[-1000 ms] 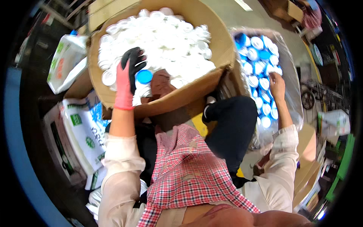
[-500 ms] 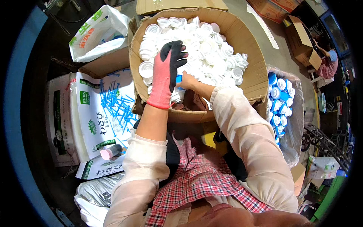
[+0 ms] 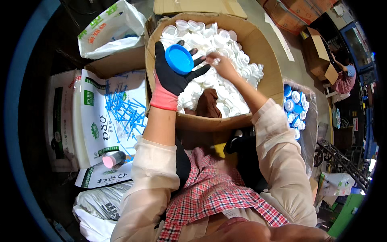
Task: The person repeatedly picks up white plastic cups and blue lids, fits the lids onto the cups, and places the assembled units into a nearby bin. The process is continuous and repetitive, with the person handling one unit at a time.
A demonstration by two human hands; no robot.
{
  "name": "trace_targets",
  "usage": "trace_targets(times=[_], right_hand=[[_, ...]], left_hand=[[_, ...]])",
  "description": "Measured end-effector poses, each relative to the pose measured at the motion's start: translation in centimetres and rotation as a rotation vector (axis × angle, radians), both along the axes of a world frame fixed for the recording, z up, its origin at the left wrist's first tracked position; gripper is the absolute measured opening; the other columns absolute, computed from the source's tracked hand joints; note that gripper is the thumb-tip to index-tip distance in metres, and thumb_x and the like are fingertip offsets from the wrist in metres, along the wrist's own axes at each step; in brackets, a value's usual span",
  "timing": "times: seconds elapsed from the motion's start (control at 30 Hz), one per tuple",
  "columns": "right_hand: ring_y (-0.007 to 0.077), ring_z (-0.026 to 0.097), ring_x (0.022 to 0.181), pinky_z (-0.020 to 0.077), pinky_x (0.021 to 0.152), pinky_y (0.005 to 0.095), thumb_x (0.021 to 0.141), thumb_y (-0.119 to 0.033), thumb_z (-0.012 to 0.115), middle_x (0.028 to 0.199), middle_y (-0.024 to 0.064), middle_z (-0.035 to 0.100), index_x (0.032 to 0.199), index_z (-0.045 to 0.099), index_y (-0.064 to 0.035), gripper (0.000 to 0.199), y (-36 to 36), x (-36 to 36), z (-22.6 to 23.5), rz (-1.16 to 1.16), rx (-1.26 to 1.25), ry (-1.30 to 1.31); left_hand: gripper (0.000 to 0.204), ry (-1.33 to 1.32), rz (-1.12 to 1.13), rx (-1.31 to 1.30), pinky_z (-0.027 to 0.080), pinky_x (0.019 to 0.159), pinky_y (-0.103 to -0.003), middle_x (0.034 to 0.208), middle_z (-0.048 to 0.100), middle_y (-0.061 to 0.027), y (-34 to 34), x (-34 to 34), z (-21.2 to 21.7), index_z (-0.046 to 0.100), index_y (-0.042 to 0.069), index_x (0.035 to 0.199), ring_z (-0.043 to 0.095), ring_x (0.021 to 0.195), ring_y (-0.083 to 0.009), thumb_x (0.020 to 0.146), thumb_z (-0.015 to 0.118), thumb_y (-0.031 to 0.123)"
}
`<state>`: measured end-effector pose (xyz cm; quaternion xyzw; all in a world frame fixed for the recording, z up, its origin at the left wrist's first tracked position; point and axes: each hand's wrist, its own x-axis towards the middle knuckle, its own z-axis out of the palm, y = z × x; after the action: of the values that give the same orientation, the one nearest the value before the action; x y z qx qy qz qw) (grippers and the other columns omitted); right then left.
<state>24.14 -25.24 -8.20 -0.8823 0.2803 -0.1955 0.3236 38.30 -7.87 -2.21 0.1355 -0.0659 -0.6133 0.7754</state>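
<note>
A round blue plastic cap (image 3: 179, 59) with a raised rim lies in the palm of my left hand (image 3: 170, 79), which wears a red and black glove. The palm is turned up and the fingers spread around the cap. Close to those fingertips, my bare right hand (image 3: 224, 67) hovers above the white caps, its fingers blurred by motion; a whitish patch shows at them, too smeared to name. Many white plastic caps (image 3: 242, 60) fill the large cardboard box (image 3: 271, 60) under both hands. A brown cloth (image 3: 209, 105) lies at the box's near side.
On the left, thin blue plastic sticks (image 3: 123, 107) and a dark, pink-ended cylinder (image 3: 114, 160) lie on printed white sacks (image 3: 90, 133). A white bag (image 3: 115, 30) stands behind them. Right of the box, a plastic-lined container (image 3: 308, 133) holds blue-and-white caps (image 3: 296, 107). Another person (image 3: 346, 76) sits far right.
My left hand has turned palm up, and the blue cap, before at my right hand, now lies in it. My right hand has moved away to the right and farther up.
</note>
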Motion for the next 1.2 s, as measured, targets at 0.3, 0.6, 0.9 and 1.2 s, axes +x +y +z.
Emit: trace_targets(times=[0.3, 0.6, 0.9, 1.2], right_hand=[[0.0360, 0.063, 0.091, 0.0490, 0.078, 0.0415, 0.085, -0.008, 0.055, 0.098, 0.0220, 0.064, 0.124, 0.054, -0.0041, 0.039, 9.7, 2.0, -8.0, 0.711, 0.133, 0.804], [0.0163, 0.059, 0.091, 0.0470, 0.061, 0.0264, 0.094, -0.027, 0.057, 0.112, 0.0043, 0.059, 0.125, 0.051, -0.0114, 0.034, 2.0, -9.1, 7.1, 0.074, 1.267, -0.689], [0.0259, 0.050, 0.120, 0.0465, 0.098, 0.0424, 0.073, -0.007, 0.077, 0.131, 0.0087, 0.046, 0.140, 0.037, -0.0089, 0.078, 6.6, -13.2, 8.2, 0.186, 1.174, -0.691], [0.0164, 0.056, 0.103, 0.0520, 0.079, 0.0301, 0.076, -0.011, 0.073, 0.116, 0.0082, 0.052, 0.132, 0.047, -0.0071, 0.062, 4.5, -17.3, 9.7, -0.030, 0.693, -0.696]], left_hand=[[0.082, 0.151, -0.013, -0.114, 0.033, 0.102, -0.067, 0.128, 0.044, -0.0333, 0.2, -0.6, 2.5, 0.039, -0.001, 0.133, 0.043, 0.122, -0.0502, 0.083, 0.058, 0.061], [0.080, -0.079, -0.067, -0.188, 0.048, 0.093, -0.055, 0.136, 0.044, -0.0292, -0.2, -0.7, 0.6, 0.039, 0.005, 0.139, 0.048, 0.123, -0.0435, 0.088, 0.044, 0.067], [0.090, 0.001, -0.405, -0.276, 0.048, 0.093, -0.053, 0.137, 0.044, -0.0286, -1.5, -7.5, 1.1, 0.026, 0.002, 0.146, 0.054, 0.116, -0.0405, 0.089, 0.035, 0.071], [0.063, -0.141, -0.204, -0.217, 0.038, 0.103, -0.058, 0.140, 0.040, -0.0274, -2.5, -11.5, 1.5, 0.028, 0.005, 0.146, 0.044, 0.127, -0.0441, 0.098, 0.036, 0.044]])
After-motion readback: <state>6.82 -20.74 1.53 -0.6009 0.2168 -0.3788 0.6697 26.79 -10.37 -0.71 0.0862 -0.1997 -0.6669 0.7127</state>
